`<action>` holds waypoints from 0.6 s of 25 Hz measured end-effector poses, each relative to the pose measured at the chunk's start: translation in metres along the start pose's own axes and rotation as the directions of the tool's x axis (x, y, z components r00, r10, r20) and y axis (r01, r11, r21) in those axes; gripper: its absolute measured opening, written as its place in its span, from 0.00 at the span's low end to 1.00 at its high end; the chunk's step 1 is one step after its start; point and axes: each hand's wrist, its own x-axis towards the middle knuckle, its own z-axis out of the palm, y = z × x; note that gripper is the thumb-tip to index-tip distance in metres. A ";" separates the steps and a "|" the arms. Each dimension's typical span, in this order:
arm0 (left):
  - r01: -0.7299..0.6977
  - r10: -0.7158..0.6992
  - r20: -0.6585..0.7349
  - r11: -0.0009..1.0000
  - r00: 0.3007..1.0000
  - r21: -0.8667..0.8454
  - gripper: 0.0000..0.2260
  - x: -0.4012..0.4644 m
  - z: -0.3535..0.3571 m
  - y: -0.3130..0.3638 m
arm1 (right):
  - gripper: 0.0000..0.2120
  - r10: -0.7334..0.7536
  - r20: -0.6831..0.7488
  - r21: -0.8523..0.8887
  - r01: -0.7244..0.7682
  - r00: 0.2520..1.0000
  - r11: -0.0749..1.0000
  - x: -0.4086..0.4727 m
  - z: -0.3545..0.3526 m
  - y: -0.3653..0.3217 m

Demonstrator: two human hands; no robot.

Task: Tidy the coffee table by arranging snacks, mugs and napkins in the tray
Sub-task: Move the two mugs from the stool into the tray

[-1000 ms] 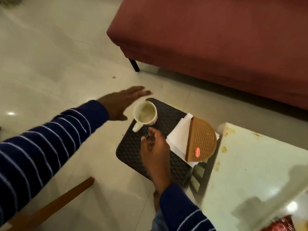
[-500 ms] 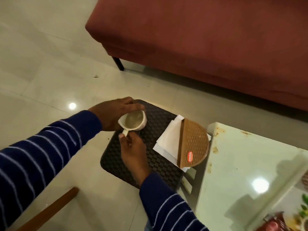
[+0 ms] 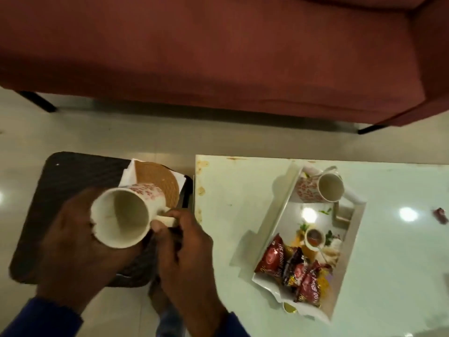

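Observation:
A white mug with red flowers is lifted above the dark woven stool, tipped so its mouth faces me. My left hand cups its body and my right hand pinches its handle. On the pale coffee table to the right stands a white tray. It holds a second flowered mug at its far end and red snack packets at its near end. White napkins lie under a brown woven holder on the stool.
A dark red sofa runs along the far side, with black legs on the pale tiled floor. A small red wrapper lies at the table's right edge. A small bowl sits mid-tray.
Both hands have taken the mug and raised it off the stool toward me. My head has turned right, bringing the table and tray into view.

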 end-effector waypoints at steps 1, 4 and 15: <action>-0.031 0.024 -0.085 0.997 0.996 -0.077 0.45 -0.015 0.018 0.018 | 0.10 -0.020 -0.024 -0.032 0.019 0.999 0.999 -0.006 -0.030 0.007; -0.233 0.212 -0.145 0.962 0.966 -0.142 0.39 -0.050 0.067 0.106 | 0.05 -0.061 -0.059 -0.118 0.054 0.996 0.992 -0.024 -0.130 0.032; -0.151 0.221 0.050 0.798 0.974 -0.583 0.37 -0.086 0.289 0.289 | 0.10 0.133 -0.037 -0.251 -0.138 0.990 0.958 -0.016 -0.416 0.138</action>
